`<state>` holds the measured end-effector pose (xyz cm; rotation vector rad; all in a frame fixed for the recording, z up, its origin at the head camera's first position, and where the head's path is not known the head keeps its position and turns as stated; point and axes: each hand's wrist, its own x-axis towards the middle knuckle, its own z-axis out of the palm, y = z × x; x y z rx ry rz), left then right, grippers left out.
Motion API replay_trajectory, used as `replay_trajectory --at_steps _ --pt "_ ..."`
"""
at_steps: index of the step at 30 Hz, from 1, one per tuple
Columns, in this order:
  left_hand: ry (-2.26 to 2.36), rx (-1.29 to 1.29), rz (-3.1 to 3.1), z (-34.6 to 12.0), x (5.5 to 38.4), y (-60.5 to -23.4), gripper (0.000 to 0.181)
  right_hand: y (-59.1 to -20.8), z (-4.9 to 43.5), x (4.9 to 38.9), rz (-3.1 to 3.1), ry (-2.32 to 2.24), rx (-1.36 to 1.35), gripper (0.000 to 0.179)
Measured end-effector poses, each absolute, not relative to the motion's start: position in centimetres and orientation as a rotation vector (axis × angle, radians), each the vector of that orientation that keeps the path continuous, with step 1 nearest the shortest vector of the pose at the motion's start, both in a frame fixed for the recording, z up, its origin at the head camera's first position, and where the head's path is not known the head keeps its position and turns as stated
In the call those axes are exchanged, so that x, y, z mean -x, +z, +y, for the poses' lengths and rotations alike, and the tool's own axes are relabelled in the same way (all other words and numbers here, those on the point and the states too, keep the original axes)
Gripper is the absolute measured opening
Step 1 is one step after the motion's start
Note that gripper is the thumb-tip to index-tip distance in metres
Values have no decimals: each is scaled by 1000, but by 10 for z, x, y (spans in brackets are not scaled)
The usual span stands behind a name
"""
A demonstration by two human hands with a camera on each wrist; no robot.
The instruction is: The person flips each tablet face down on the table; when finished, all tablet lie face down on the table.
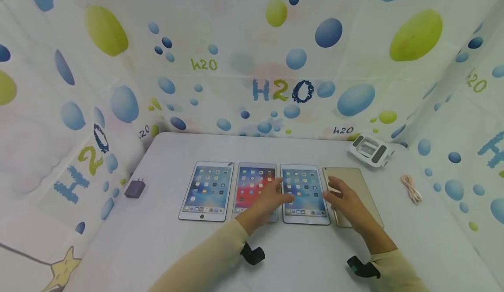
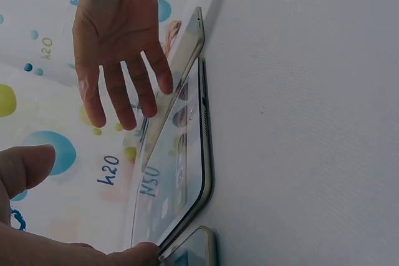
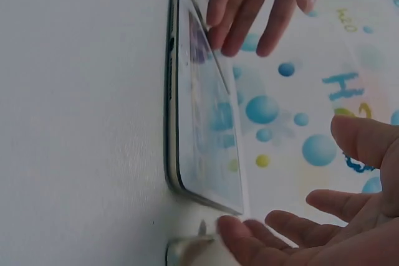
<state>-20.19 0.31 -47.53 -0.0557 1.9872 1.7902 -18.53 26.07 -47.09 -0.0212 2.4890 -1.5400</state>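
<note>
Tablets lie side by side in a row on the white table. My left hand hovers over the second tablet, whose screen is red and blue, with its fingers reaching the left edge of the third tablet. Over the left part of a gold-backed tablet, lying face down, is my right hand. Its fingertips are near the right edge of the third tablet, which has a lit home screen. Both hands have relaxed, spread fingers and grip nothing. In the left wrist view, a left fingertip overlaps a tablet's edge; contact is unclear.
Another lit tablet lies at the row's left end. Further left sits a dark charger plug. A white and grey stand-like device is at the back right, with a bundled pale cable nearby. Patterned cloth surrounds the table.
</note>
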Motion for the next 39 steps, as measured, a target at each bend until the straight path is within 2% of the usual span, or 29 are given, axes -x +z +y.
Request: replay_trajectory --at_steps 6,14,25,28,35,39 --pt "1788 54 1964 8 197 -476 78 -475 257 190 2340 -1631 -70 68" --pt "1849 28 1888 9 193 -477 81 -480 262 198 2236 -1686 -51 70" --pt "1827 -36 1852 16 191 -479 82 -476 261 194 2218 -1824 -143 71" --pt "1843 -64 1828 18 192 -477 81 -474 259 191 2111 -1986 -60 68" --pt "1873 -87 1799 19 195 -476 82 -478 249 193 1563 -2303 394 50" --pt "1900 -107 1763 16 198 -475 82 -485 238 196 1492 -2283 467 54"
